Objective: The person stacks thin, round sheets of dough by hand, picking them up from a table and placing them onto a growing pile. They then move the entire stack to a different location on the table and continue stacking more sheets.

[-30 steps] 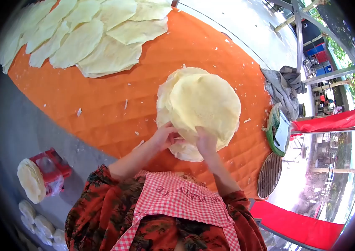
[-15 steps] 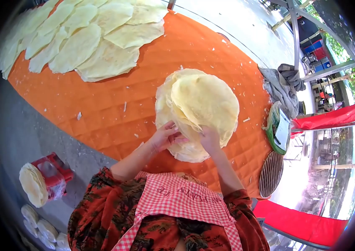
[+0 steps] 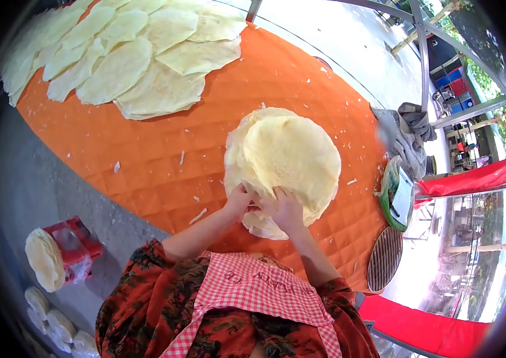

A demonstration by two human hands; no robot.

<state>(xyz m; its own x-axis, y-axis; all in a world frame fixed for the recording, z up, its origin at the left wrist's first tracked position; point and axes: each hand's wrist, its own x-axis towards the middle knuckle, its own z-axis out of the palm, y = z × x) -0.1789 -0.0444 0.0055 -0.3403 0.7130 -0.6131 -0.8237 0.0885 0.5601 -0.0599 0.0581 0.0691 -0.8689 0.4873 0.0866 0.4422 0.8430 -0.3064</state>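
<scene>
Ragged-edged, pale yellow round sheets [image 3: 294,152] lie stacked on an orange-covered table [image 3: 145,161], the right hand [image 3: 282,209] pinching their near side; the left hand's [image 3: 240,201] partly hidden grip is unclear.

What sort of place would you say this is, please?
Probably a small, partly open-air food workshop: a stack of thin round sheets lies on an orange covering, more sheets overlap nearby, and greenery shows beyond a metal frame.
</scene>
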